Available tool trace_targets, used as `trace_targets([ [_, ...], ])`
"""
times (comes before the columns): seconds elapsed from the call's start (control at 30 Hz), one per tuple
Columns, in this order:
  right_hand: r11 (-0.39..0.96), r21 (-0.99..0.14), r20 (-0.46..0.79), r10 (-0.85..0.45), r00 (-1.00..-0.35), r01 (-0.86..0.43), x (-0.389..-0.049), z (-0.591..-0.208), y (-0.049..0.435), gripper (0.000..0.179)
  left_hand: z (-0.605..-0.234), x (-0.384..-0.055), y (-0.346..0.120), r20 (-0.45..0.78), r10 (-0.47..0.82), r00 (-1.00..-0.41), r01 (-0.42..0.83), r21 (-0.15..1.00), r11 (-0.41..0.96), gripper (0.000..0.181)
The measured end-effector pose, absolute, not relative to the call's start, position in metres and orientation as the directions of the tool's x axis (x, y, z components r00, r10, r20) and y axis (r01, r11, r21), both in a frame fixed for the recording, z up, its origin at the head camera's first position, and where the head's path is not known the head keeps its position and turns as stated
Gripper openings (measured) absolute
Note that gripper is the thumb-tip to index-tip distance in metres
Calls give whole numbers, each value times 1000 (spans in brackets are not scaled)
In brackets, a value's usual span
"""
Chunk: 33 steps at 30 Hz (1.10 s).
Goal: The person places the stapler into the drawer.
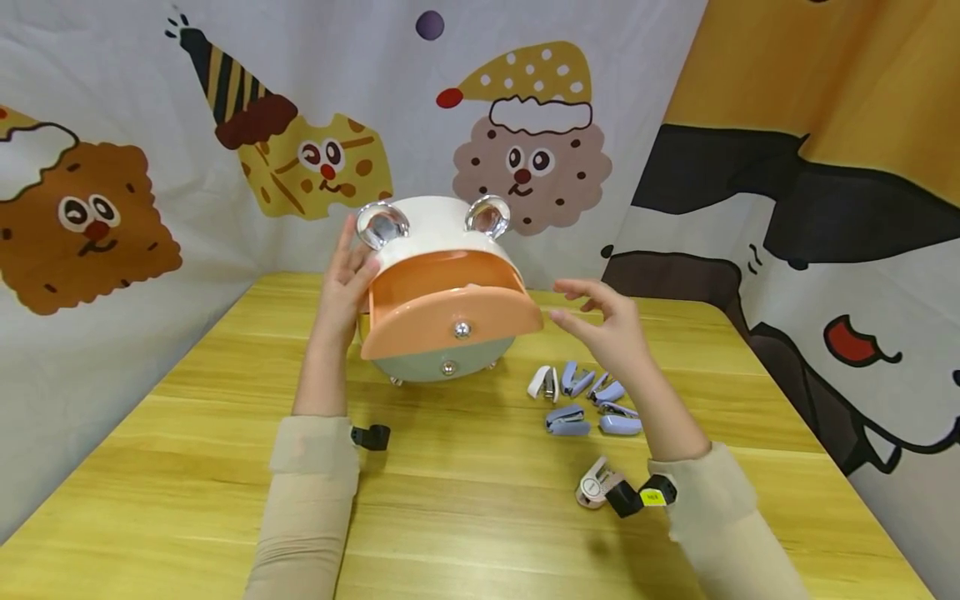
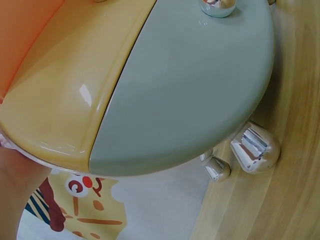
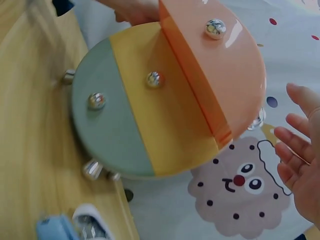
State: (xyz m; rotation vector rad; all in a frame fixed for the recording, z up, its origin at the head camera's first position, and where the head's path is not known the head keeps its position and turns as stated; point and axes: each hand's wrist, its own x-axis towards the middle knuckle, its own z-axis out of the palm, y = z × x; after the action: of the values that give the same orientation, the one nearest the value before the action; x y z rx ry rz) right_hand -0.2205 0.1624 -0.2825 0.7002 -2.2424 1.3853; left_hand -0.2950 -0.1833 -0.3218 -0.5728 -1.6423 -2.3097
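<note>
A round desktop drawer box point(image 1: 431, 225) with a white shell and silver ears stands on the table. Its orange top drawer point(image 1: 435, 321) is pulled out, while the yellow middle drawer point(image 3: 172, 115) and the green bottom drawer point(image 3: 107, 127) sit closed below it. Each drawer front has a silver knob. My left hand point(image 1: 347, 279) rests against the box's left side, fingers extended upward and thumb near the top drawer's edge. To the right of the orange drawer, my right hand point(image 1: 611, 329) is held in the air, apart from it, with fingers loosely bent and nothing between them.
Right of the box lie several small staplers, among them a white stapler point(image 1: 536, 382) and a blue-purple stapler point(image 1: 567, 421). A pinkish stapler point(image 1: 592, 490) lies nearer, by the right wrist camera point(image 1: 624, 498). Behind the wooden table point(image 1: 450, 533) hangs a cartoon-print cloth point(image 1: 420, 108).
</note>
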Motion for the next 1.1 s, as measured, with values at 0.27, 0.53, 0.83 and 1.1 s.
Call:
trace_targets([
  [0.27, 438, -659, 528, -310, -791, -611, -209, -311, 195, 41, -322, -295, -183, 439, 16, -898, 410, 852, -326, 68],
  [0.53, 482, -607, 434, -465, -772, -632, -195, -330, 215, 49, -322, -295, -182, 446, 11, -895, 419, 848, -325, 68],
  [0.83, 467, -612, 349, -565, -748, -638, -188, -351, 237, 50, -322, -296, -182, 443, 14, -897, 414, 849, -329, 68],
  [1.1, 480, -670, 210, -610, -764, -567, -183, -372, 257, 57, -322, -296, -182, 446, 15, -895, 415, 844, -340, 68],
])
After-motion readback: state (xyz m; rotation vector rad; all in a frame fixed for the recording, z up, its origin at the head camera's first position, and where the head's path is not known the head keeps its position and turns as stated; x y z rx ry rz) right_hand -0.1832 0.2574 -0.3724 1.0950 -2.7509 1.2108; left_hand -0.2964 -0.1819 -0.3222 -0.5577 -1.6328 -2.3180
